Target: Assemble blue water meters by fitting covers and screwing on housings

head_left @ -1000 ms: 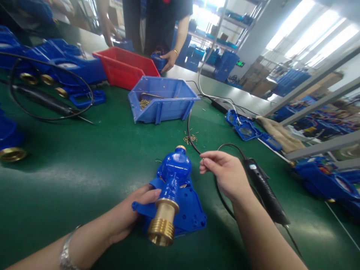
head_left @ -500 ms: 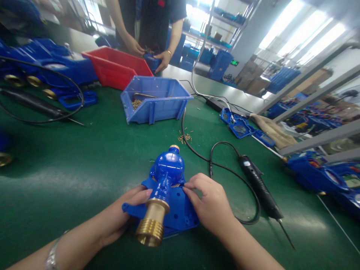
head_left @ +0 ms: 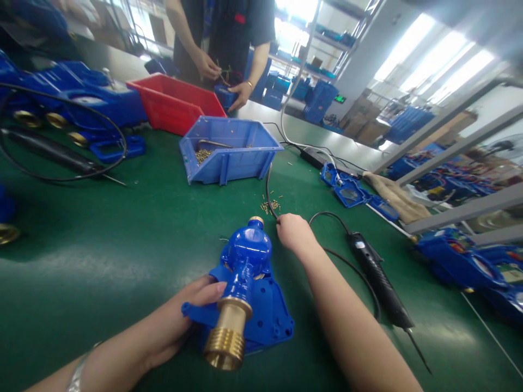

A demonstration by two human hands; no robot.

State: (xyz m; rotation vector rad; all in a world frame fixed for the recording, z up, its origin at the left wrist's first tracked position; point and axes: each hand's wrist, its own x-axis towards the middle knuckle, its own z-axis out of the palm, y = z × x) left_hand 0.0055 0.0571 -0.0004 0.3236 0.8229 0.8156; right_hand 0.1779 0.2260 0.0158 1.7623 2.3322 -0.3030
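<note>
A blue water meter [head_left: 247,256] with a brass threaded end [head_left: 226,340] lies on a blue plastic base plate [head_left: 269,321] on the green mat, close in front of me. My left hand [head_left: 186,316] grips the plate's left edge, thumb against the meter neck. My right hand [head_left: 292,231] is stretched past the meter's right side, fingers curled down on the mat. It sits beside a small heap of brass screws [head_left: 270,206] and the black cable [head_left: 267,188]. What the fingers pinch is hidden.
A black electric screwdriver [head_left: 378,277] lies to the right, tip toward me. A blue bin [head_left: 245,158] of screws and a red bin [head_left: 171,103] stand beyond. More blue meters [head_left: 81,100] and another screwdriver [head_left: 53,155] lie left. A co-worker's hands [head_left: 208,66] work across the table.
My right hand left the meter's base plate and reached forward to the screw heap. The left hand kept its hold and the meter barely shifted.
</note>
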